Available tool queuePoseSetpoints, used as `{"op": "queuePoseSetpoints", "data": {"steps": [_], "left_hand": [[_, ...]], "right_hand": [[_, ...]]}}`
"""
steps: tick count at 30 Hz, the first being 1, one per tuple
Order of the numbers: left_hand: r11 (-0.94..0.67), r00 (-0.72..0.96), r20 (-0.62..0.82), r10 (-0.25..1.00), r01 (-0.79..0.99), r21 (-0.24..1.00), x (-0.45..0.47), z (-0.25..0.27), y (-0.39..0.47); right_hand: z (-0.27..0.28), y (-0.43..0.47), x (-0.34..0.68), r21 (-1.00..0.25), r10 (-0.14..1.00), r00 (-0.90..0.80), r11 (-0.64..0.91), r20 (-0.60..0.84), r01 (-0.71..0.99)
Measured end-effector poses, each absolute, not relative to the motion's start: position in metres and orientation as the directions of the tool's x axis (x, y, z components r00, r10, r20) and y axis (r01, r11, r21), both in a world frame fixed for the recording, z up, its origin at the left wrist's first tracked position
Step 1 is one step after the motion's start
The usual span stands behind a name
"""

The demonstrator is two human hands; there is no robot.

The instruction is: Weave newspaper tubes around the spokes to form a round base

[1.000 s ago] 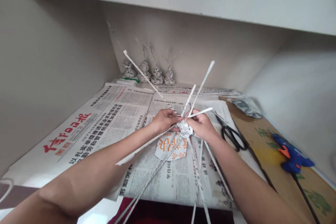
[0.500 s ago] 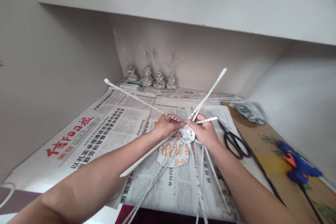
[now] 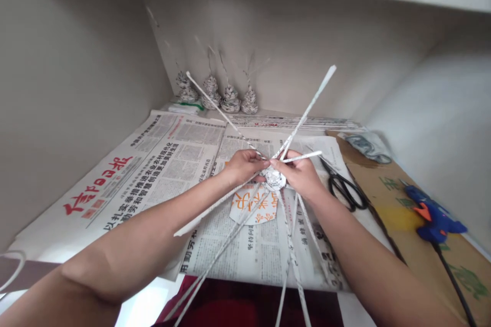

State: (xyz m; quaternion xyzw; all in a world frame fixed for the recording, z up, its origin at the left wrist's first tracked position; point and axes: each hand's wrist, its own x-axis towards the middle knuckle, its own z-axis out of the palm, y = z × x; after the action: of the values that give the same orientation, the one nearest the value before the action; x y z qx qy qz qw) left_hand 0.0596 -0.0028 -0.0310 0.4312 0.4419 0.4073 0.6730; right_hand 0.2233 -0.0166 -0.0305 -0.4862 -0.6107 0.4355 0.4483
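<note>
Between my hands is a small round woven paper base [image 3: 275,179], with long rolled paper strips [image 3: 307,112] sticking out of it on all sides. My left hand [image 3: 247,167] is closed, pinching a strip at the base's upper left edge. Fingers and thumb of my right hand [image 3: 297,171] are closed on the base's upper right edge, among strips that point up and right. Several strips hang down toward me over the newspaper [image 3: 264,245]. Just below the base lies a white card with orange characters [image 3: 253,207].
Several gourd-shaped paper weavings [image 3: 230,99] stand along the back wall. Loose paper strips [image 3: 299,122] lie behind the newspaper. At right are black scissors [image 3: 347,191], a crumpled cloth [image 3: 368,145] and a blue glue gun [image 3: 435,217] on cardboard [image 3: 395,199]. A shelf panel overhangs the back.
The upper left strip has swung upright and to the right, drawn closer to the base. Both hands keep their grip. The camera has tilted down slightly, so the scene sits differently.
</note>
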Motion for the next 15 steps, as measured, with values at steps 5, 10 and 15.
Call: {"op": "queuePoseSetpoints", "data": {"steps": [5,10,15], "left_hand": [[0.336,0.355,-0.266,0.896,-0.153,0.929,0.0565,-0.0321,-0.0005],[0.324,0.426,-0.234,0.874,-0.151,0.934,0.0537,-0.0342,0.0012],[0.272,0.363,-0.215,0.907,-0.114,0.955,0.0535,-0.0364,0.0002]], "right_hand": [[-0.0327,-0.0148,0.2254,-0.967,0.99,-0.07,0.132,0.119,0.219],[-0.0345,-0.012,0.2256,-0.962,0.988,-0.071,0.153,0.141,0.226],[-0.0341,-0.014,0.2219,-0.964,0.991,-0.074,0.127,0.113,0.235]]}}
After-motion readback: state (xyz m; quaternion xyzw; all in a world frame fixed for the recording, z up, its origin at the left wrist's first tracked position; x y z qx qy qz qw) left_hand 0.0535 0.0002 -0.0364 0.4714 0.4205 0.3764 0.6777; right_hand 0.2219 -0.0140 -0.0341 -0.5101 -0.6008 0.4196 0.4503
